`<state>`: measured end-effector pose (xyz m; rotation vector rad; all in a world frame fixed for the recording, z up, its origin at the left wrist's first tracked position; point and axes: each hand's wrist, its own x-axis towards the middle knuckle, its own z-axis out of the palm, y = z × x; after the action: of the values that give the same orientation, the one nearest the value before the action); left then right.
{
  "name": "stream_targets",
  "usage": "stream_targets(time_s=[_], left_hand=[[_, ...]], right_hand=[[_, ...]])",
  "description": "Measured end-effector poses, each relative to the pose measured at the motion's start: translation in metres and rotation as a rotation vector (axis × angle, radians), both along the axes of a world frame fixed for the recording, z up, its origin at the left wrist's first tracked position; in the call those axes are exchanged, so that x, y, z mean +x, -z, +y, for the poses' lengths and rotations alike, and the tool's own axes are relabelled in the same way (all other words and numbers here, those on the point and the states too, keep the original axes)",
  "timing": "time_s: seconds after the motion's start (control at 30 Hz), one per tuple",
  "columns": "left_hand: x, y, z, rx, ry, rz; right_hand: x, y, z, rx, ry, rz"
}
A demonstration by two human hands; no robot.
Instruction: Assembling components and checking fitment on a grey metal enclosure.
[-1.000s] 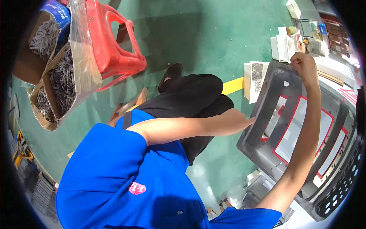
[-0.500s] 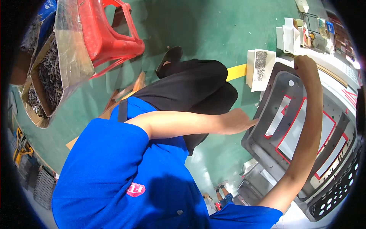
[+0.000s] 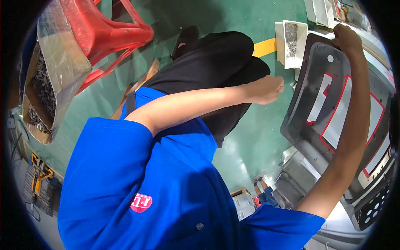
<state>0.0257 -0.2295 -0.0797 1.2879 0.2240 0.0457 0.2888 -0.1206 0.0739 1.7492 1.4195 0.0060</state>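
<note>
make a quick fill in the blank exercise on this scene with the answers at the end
The ____ hand is at the upper corner of the grey panel. White areas on the panel have borders coloured ____. The stripe on the floor is coloured ____. The person's shirt is coloured ____.

Missing words: right; red; yellow; blue

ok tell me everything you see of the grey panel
The grey panel looks like moulded plastic, with rounded corners and a raised rim. It shows red-edged white areas, the largest mid-panel, and a small round white spot near its upper end. It sits slanted, partly behind the right forearm; the right hand is at its upper edge, the left hand apart.
</note>
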Motion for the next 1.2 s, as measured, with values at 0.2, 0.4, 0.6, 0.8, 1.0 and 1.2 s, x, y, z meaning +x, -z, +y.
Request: stream_targets(time_s=[0.2, 0.4, 0.6, 0.8, 1.0, 1.2], left_hand=[[0.001, -0.005, 0.007, -0.082, -0.090, 0.033], [0.001, -0.029, 0.009, 0.078, -0.209, -0.159], [0.010, -0.049, 0.029, 0.069, -0.383, -0.182], [0.008, -0.043, 0.024, -0.018, -0.268, -0.177], [0.003, -0.040, 0.035, 0.031, -0.302, -0.193], [0.006, -0.046, 0.042, -0.171, -0.269, -0.194]], right_hand=[[-0.003, 0.014, -0.002, 0.081, -0.278, -0.025], [-0.009, 0.011, 0.003, 0.119, -0.396, -0.006], [-0.022, 0.019, 0.030, 0.301, -0.739, 0.130], [-0.076, 0.005, 0.036, 0.166, -0.391, -0.133], [-0.086, 0.006, 0.063, 0.249, -0.316, -0.112], [-0.100, -0.004, 0.075, 0.349, -0.330, 0.037]])
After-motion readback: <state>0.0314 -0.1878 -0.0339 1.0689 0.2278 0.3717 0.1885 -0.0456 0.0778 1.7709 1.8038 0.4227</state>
